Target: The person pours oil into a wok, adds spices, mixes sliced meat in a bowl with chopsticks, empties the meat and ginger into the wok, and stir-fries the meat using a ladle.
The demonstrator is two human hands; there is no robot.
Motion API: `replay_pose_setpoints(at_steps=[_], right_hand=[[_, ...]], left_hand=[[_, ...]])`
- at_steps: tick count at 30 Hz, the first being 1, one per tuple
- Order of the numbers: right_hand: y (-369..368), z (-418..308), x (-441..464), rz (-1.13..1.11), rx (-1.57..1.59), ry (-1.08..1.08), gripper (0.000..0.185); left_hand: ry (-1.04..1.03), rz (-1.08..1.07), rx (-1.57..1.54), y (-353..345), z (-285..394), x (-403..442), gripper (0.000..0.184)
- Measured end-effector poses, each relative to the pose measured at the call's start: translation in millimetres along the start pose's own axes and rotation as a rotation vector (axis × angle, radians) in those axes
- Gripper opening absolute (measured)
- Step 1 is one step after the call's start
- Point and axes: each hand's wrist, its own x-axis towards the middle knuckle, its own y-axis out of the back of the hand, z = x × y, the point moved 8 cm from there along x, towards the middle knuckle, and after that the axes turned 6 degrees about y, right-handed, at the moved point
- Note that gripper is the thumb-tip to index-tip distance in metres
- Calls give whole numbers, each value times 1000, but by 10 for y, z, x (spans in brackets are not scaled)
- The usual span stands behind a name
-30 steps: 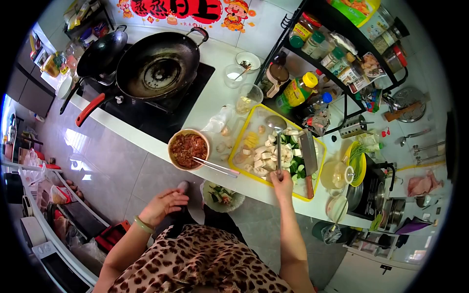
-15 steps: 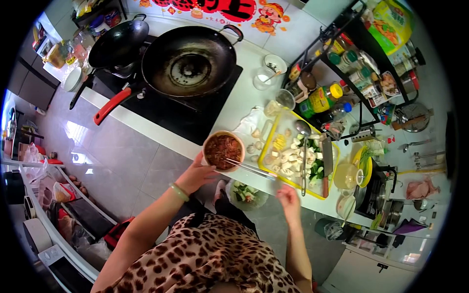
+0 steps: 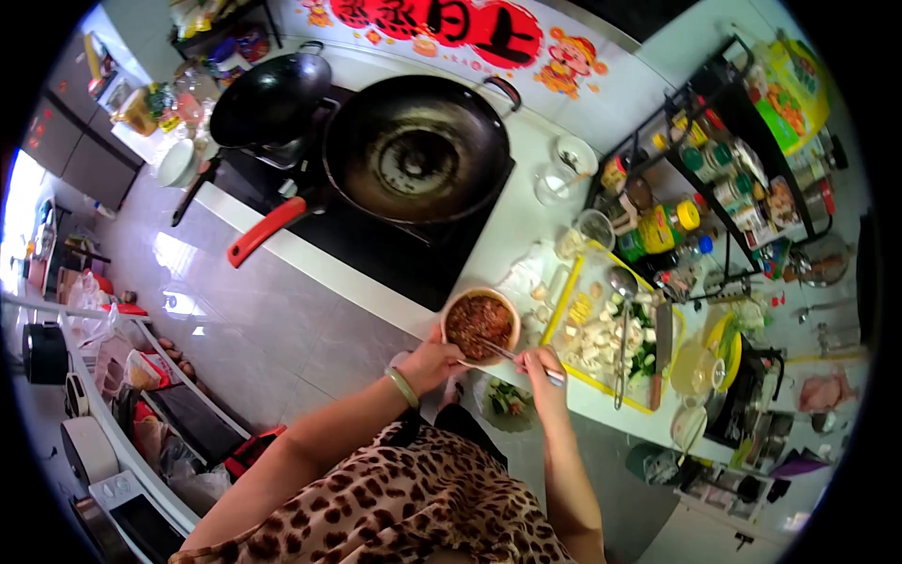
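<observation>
L hand [image 3: 435,365] curled agst near side of bowl [image 3: 516,331], R hand [image 3: 542,368] pinching chopsticks [image 3: 502,352] slanted in.

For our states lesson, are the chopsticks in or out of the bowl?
In: from the right hand, the chopsticks slant into the bowl, tips in the meat.

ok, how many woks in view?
2: the large red-handled wok on the black cooktop, and the smaller black-handled wok to its left. Clutter at far right may hide more.

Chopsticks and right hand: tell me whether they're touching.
Touching. The head view shows the right hand closed around the chopsticks, which stick out on both sides of the grip.
</observation>
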Motion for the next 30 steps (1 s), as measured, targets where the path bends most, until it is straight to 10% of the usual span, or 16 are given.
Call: replay_pose_setpoints(at_steps=[16,24,30], right_hand=[[-674,-1114,-233,-435,-348,311,16],[-768,-1017,-268,-393,-506,552,18],[-207,-1234,-292,-153,-258,335,15]], left_hand=[[-144,-111,-12,-248,370,-701,69],[-188,-112,12,-340,518,-882,64],[-161,-105,7,-253,477,-782,64]])
